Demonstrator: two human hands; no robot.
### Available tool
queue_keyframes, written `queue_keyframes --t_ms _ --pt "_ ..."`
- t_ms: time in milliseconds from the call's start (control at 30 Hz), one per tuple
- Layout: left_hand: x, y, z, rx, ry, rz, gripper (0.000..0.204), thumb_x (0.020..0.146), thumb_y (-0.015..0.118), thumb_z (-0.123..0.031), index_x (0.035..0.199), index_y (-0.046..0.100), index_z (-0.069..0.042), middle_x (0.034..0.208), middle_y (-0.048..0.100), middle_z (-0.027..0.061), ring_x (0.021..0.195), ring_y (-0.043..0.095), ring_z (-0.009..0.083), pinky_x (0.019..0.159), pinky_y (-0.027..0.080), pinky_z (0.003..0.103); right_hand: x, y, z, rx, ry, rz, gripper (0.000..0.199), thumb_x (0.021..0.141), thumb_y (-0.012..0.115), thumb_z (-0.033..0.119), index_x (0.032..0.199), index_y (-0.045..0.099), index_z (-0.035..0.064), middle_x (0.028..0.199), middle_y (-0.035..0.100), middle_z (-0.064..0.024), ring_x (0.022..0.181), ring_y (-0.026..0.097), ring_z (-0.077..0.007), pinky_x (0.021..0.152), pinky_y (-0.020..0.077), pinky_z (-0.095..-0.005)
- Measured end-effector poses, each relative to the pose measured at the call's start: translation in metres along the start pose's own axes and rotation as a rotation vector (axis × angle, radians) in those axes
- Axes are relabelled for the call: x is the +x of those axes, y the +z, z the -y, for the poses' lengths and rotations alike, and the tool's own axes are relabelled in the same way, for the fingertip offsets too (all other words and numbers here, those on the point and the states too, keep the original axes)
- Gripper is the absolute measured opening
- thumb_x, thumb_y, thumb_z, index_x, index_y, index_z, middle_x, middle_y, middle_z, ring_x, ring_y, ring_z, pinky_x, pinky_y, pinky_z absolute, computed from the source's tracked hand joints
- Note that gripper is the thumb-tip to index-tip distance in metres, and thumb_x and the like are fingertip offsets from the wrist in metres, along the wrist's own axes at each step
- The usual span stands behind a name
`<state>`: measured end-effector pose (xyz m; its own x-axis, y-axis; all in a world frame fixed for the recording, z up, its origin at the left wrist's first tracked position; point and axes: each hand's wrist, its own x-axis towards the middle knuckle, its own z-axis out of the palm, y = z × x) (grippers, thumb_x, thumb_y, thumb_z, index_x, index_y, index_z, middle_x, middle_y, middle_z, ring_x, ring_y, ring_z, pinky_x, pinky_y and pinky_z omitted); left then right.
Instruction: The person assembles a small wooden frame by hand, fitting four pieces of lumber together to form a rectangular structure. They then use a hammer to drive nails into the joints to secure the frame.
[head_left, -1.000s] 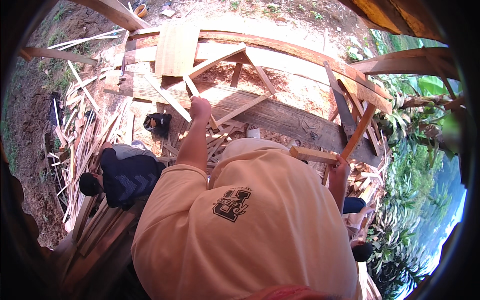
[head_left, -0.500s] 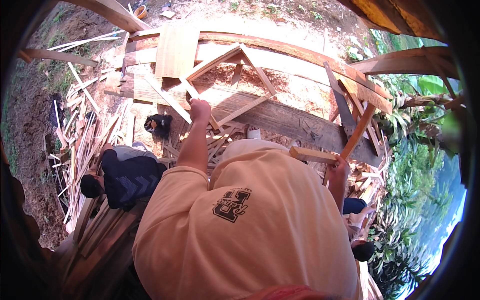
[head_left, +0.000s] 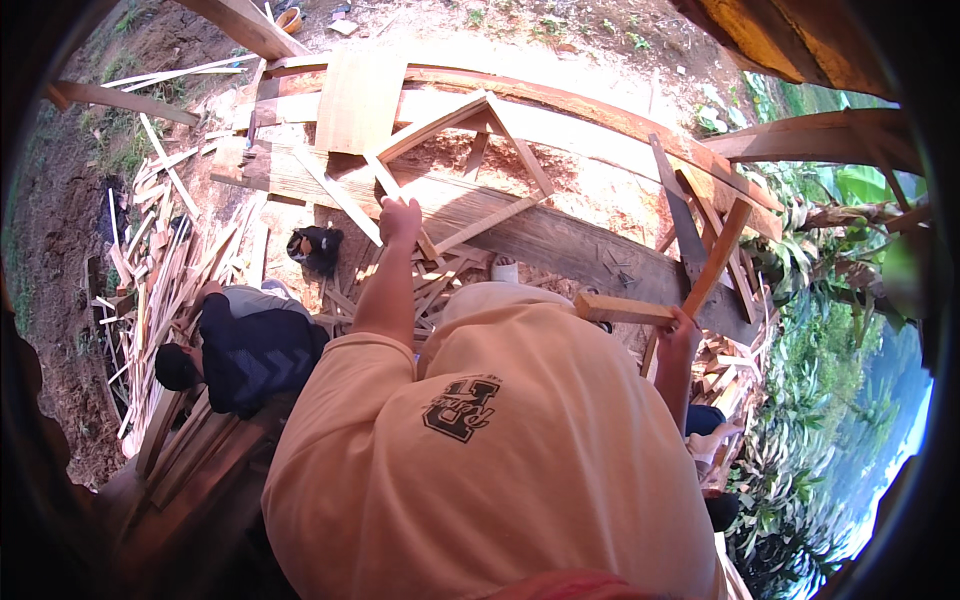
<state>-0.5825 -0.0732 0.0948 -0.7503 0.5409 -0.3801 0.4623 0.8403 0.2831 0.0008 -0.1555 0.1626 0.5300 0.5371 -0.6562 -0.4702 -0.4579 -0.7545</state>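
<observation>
In front of me, a square frame of thin wooden strips (head_left: 520,155) is set cornerwise over a long grey plank. My left hand (head_left: 401,219) is closed on the frame's left side, near its lower corner. At my right side, my right hand (head_left: 682,332) grips the corner where two wooden battens (head_left: 715,262) meet. One batten slants up and away, the other runs left toward my shirt; how they are joined is hidden by the hand. A handsaw (head_left: 680,215) lies just beyond that corner, its blade pointing away from me.
Several nails (head_left: 617,262) lie on the grey plank (head_left: 575,245). A flat board (head_left: 360,100) rests across the far beams. Wood offcuts (head_left: 160,270) are heaped at left, by a crouching person in dark clothing (head_left: 262,345). Another person's arm (head_left: 712,440) shows at lower right.
Both hands keep their grips, and the frame and battens stay nearly in place. Only a slight shift of the whole view shows.
</observation>
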Motion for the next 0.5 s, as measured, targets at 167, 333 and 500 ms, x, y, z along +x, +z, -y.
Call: queue_keyframes --t_ms 167,333,500 --pt "0.011 -0.001 0.008 -0.056 -0.062 0.077 0.053 0.091 0.060 -0.038 0.126 0.060 0.002 0.125 0.069 0.0266 0.116 0.068 0.0414 0.098 0.054 0.049 -0.015 0.049 0.018 0.027 -0.110 -0.117 0.032 0.085 0.071 0.000 0.112 0.054 0.0029 0.100 0.062 -0.0132 0.082 0.066 -0.0275 0.064 0.0576 -0.0404" --pt "0.010 0.002 -0.001 -0.236 0.009 -0.018 0.052 0.091 0.059 -0.036 0.125 0.061 0.003 0.120 0.070 0.0290 0.116 0.068 0.0422 0.100 0.052 0.051 0.025 0.043 0.041 0.068 -0.086 0.121 0.041 0.082 0.073 -0.003 0.114 0.049 0.0052 0.102 0.064 -0.0114 0.085 0.068 -0.0241 0.066 0.0610 -0.0396" --pt "0.011 0.014 0.000 -1.266 -0.129 0.210 0.043 0.096 0.054 -0.002 0.124 0.031 0.022 0.103 0.061 0.0267 0.082 0.075 0.0381 0.067 0.069 0.043 -0.023 0.119 0.059 -0.033 -0.132 0.157 0.056 0.087 0.073 -0.001 0.129 0.036 0.0075 0.118 0.056 -0.0155 0.099 0.067 -0.0260 0.069 0.0619 -0.0379"
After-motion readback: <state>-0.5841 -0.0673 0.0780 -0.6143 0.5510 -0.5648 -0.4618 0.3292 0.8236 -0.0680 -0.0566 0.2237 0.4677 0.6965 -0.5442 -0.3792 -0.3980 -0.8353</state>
